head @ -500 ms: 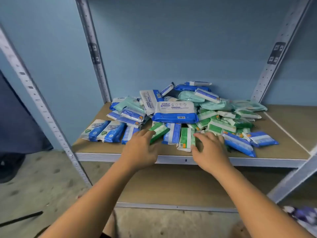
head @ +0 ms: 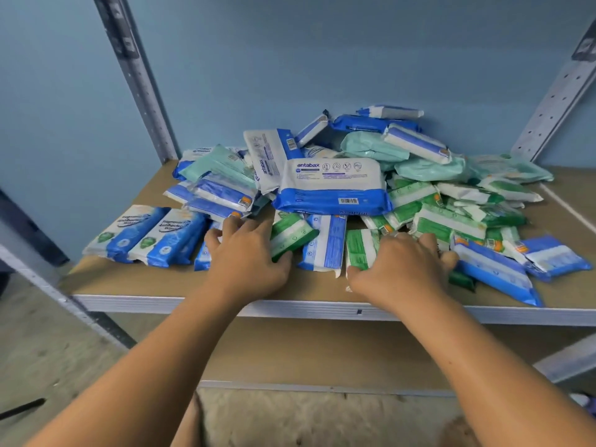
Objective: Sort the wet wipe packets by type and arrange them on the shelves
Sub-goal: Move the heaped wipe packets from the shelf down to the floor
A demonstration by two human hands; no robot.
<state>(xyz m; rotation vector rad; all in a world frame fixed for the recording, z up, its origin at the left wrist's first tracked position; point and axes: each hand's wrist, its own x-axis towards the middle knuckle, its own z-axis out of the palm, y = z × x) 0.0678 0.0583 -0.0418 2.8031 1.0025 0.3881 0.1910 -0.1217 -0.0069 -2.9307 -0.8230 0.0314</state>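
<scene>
A loose pile of wet wipe packets covers the wooden shelf: blue-and-white, green-and-white and pale mint ones, with a large white-and-blue packet on top. My left hand lies palm down at the pile's front edge, its spread fingers on small blue packets and its thumb against a green packet. My right hand also lies palm down with spread fingers, over green packets, its thumb beside a green-and-white packet. Neither hand has lifted a packet.
Two blue-and-white packets lie side by side at the shelf's front left. A lower wooden shelf shows beneath. Grey metal uprights stand at the back left and back right against a blue wall.
Both hands have slid a little further onto the front packets, and the fingers have spread wider. The camera has come closer to the shelf.
</scene>
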